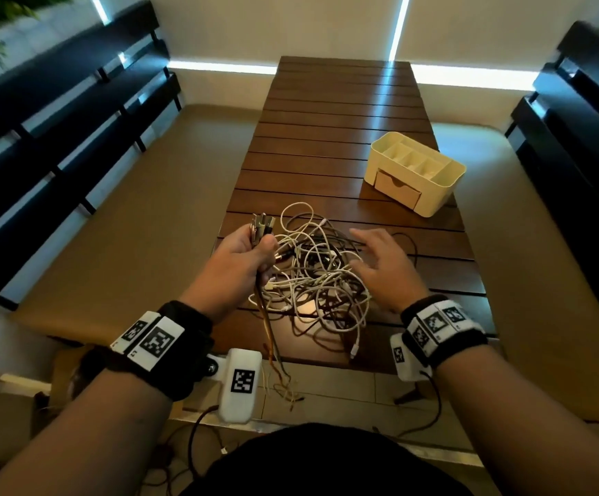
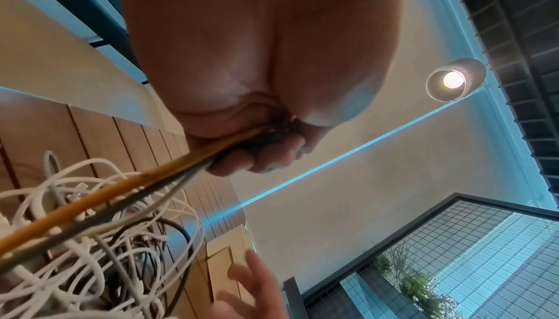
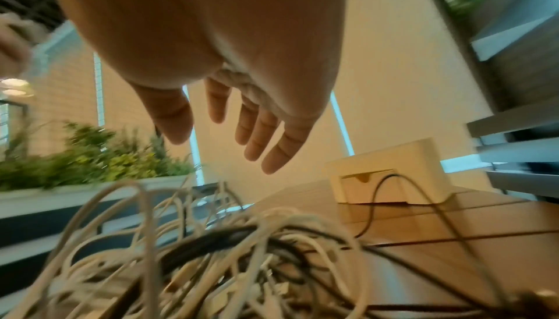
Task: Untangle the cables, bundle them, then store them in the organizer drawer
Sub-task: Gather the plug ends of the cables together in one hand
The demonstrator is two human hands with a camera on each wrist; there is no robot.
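Observation:
A tangle of white, grey and black cables [image 1: 321, 277] lies on the near end of the slatted wooden table [image 1: 341, 112]. My left hand [image 1: 246, 252] grips a bunch of cable ends, with the plugs [image 1: 263, 226] sticking up above the fist and the cords [image 2: 100, 200] trailing down over the table edge. My right hand [image 1: 380, 261] hovers open, fingers spread, just right of the tangle and above it [image 3: 242, 118]. The cream organizer [image 1: 416, 171] stands farther back on the right, its small drawer [image 1: 396, 189] closed and facing me.
Dark slatted benches [image 1: 58, 137] run along both sides of the table. Tan floor lies between them. A planter with green plants [image 3: 90, 164] is off to the left. The far half of the table is bare wood.

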